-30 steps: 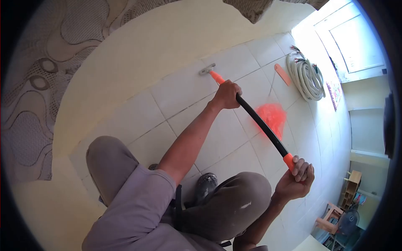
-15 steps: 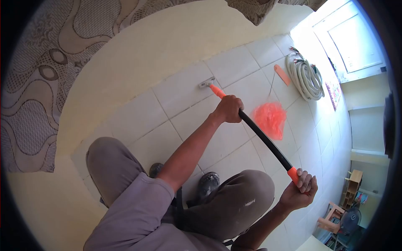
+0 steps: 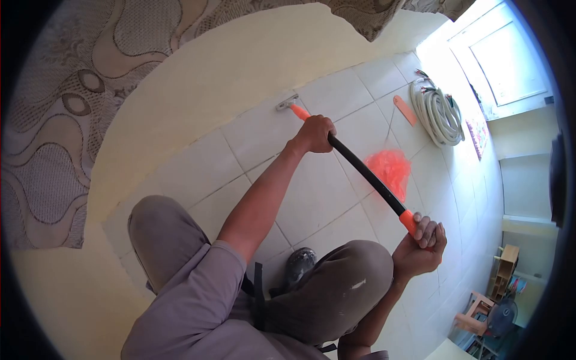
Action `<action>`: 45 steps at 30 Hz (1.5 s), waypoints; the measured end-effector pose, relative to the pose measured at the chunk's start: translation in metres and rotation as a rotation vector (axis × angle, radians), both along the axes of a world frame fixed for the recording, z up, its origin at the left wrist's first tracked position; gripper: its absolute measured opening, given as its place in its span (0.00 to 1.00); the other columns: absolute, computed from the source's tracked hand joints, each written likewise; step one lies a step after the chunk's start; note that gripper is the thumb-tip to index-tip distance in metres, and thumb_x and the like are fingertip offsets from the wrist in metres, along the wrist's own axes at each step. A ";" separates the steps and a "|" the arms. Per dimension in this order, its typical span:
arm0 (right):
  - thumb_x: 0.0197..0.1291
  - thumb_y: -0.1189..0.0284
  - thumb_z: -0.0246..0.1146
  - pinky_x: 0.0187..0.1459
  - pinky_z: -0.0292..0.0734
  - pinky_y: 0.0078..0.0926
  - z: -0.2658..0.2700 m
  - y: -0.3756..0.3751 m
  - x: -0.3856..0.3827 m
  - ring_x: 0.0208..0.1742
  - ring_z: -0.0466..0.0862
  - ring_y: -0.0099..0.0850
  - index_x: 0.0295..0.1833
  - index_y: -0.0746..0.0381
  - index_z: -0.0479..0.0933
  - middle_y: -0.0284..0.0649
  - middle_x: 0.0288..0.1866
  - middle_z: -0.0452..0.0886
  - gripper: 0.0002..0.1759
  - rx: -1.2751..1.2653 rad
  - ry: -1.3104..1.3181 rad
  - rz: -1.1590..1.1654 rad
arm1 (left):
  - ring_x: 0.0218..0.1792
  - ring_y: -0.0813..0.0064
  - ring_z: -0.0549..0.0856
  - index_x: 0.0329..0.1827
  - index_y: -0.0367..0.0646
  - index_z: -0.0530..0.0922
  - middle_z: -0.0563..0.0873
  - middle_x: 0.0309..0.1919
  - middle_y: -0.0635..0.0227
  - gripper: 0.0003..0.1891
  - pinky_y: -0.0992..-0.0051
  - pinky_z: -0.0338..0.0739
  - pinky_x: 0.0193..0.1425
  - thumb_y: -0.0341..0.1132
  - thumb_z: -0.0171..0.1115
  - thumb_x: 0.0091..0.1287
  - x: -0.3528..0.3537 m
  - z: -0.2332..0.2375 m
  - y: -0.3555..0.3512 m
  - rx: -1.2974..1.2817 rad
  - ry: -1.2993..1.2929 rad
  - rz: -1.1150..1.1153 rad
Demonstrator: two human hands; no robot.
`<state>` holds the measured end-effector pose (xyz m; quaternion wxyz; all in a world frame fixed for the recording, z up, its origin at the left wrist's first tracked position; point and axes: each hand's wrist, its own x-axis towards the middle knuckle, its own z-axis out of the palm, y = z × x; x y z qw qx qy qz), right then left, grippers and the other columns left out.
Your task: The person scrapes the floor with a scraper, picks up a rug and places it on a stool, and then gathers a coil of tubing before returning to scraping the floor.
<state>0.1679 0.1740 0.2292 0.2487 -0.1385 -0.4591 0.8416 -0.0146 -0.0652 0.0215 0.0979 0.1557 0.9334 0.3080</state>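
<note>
A long scraper with a black shaft, orange ends and a metal head slants across the view above the tiled floor. My left hand is wrapped round it near the orange neck, close to the metal head, which is at the foot of the cream wall. At the lower end, my right hand grips the orange handle end, its fingers curled. Behind the shaft a crumpled red plastic bag lies on the tiles.
A coil of pale cable and an orange strip lie on the floor. Patterned fabric hangs at the left. A fan, a pink stool and a wooden shelf stand at the lower right.
Both hands and the scraper have moved up and left, and the metal head is nearer the wall. One shoe has gone out of sight behind my left arm.
</note>
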 end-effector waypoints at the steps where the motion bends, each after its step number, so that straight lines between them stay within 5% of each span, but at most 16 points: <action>1: 0.72 0.74 0.49 0.50 0.73 0.38 -0.002 -0.001 -0.002 0.24 0.65 0.25 0.22 0.52 0.57 0.30 0.17 0.56 0.20 -0.016 -0.009 -0.017 | 0.34 0.52 0.87 0.21 0.42 0.84 0.87 0.26 0.56 0.02 0.58 0.82 0.41 0.29 0.64 0.44 0.002 -0.003 -0.001 0.046 0.067 0.022; 6: 0.72 0.72 0.48 0.51 0.73 0.38 -0.003 0.011 0.026 0.24 0.65 0.26 0.22 0.52 0.57 0.31 0.16 0.56 0.21 0.053 -0.036 -0.020 | 0.36 0.51 0.88 0.21 0.42 0.85 0.87 0.26 0.55 0.02 0.56 0.83 0.45 0.30 0.66 0.45 0.025 -0.013 0.010 0.182 0.206 0.069; 17: 0.75 0.74 0.48 0.55 0.72 0.35 0.035 0.091 0.147 0.25 0.65 0.25 0.22 0.50 0.54 0.29 0.17 0.56 0.24 0.109 -0.056 -0.183 | 0.28 0.52 0.83 0.14 0.45 0.72 0.80 0.18 0.60 0.07 0.56 0.77 0.39 0.30 0.64 0.38 0.103 -0.018 0.155 0.432 0.192 -0.243; 20: 0.73 0.74 0.48 0.52 0.73 0.36 0.030 0.074 0.136 0.23 0.63 0.25 0.22 0.51 0.54 0.28 0.15 0.53 0.22 0.053 -0.075 -0.368 | 0.28 0.52 0.83 0.13 0.45 0.72 0.80 0.18 0.59 0.07 0.56 0.76 0.39 0.30 0.64 0.38 0.084 -0.025 0.159 0.476 0.246 -0.283; 24: 0.71 0.74 0.48 0.54 0.72 0.33 0.016 0.045 0.086 0.26 0.62 0.24 0.23 0.52 0.54 0.29 0.19 0.54 0.21 0.153 -0.054 -0.272 | 0.28 0.50 0.82 0.13 0.44 0.72 0.81 0.19 0.59 0.08 0.56 0.77 0.40 0.29 0.65 0.40 0.025 -0.023 0.139 0.328 0.124 -0.265; 28: 0.69 0.75 0.48 0.50 0.72 0.34 0.043 0.058 0.078 0.23 0.61 0.24 0.22 0.52 0.53 0.29 0.17 0.50 0.20 0.210 -0.038 -0.231 | 0.27 0.47 0.83 0.11 0.43 0.72 0.81 0.18 0.53 0.09 0.54 0.78 0.36 0.29 0.63 0.43 0.044 -0.016 0.148 0.537 0.304 -0.122; 32: 0.70 0.74 0.47 0.48 0.72 0.34 0.047 0.061 0.065 0.23 0.59 0.24 0.23 0.52 0.53 0.29 0.17 0.49 0.20 0.252 -0.030 -0.202 | 0.29 0.46 0.84 0.11 0.43 0.74 0.82 0.18 0.53 0.08 0.53 0.80 0.38 0.30 0.64 0.43 0.035 -0.024 0.151 0.477 0.302 -0.118; 33: 0.70 0.74 0.47 0.47 0.71 0.34 0.044 0.054 0.054 0.22 0.59 0.24 0.23 0.52 0.53 0.29 0.17 0.49 0.20 0.226 -0.055 -0.274 | 0.32 0.51 0.84 0.17 0.45 0.76 0.85 0.23 0.61 0.06 0.59 0.78 0.43 0.29 0.65 0.45 0.028 -0.026 0.146 0.453 0.267 -0.103; 39: 0.70 0.75 0.48 0.46 0.71 0.35 0.052 0.054 0.074 0.23 0.60 0.23 0.23 0.52 0.55 0.29 0.17 0.50 0.19 0.335 0.002 -0.123 | 0.32 0.51 0.84 0.16 0.45 0.75 0.85 0.23 0.61 0.06 0.57 0.78 0.40 0.29 0.64 0.46 0.051 -0.017 0.135 0.456 0.223 -0.072; 42: 0.70 0.75 0.48 0.47 0.71 0.35 0.042 0.061 0.065 0.23 0.60 0.23 0.23 0.52 0.55 0.29 0.17 0.50 0.19 0.245 -0.018 -0.189 | 0.29 0.45 0.84 0.12 0.43 0.75 0.83 0.20 0.53 0.06 0.53 0.80 0.37 0.29 0.63 0.43 0.043 -0.023 0.141 0.519 0.320 -0.023; 45: 0.69 0.74 0.49 0.47 0.71 0.35 0.051 0.052 0.058 0.23 0.59 0.23 0.24 0.53 0.55 0.29 0.17 0.51 0.18 0.258 -0.057 -0.251 | 0.29 0.49 0.83 0.14 0.45 0.74 0.83 0.21 0.58 0.07 0.55 0.78 0.39 0.31 0.65 0.43 0.041 -0.019 0.145 0.456 0.255 -0.059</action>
